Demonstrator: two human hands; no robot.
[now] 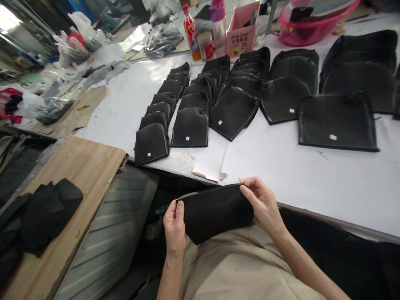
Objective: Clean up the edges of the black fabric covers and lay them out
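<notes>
A black fabric piece (217, 212) is stretched between my two hands, above my lap and just in front of the table edge. My left hand (175, 227) pinches its left corner, thumb on top. At the upper right corner, my right hand (262, 204) grips the edge between thumb and fingers; a thin thread end sticks up there. Beyond, overlapping black pieces of similar material lie in rows on the white table, among them one front piece (337, 123) with a small white sticker. Whatever lies behind the held piece is hidden.
At the back stand a red-labelled drink bottle (191, 35), a jar (206, 45), a pink-lidded bottle (218, 29), a pink box (243, 31) and a pink basin (308, 27). On the left, a wooden board (93, 166) carries dark cloth (43, 212). Plastic bags (164, 39) lie farther off.
</notes>
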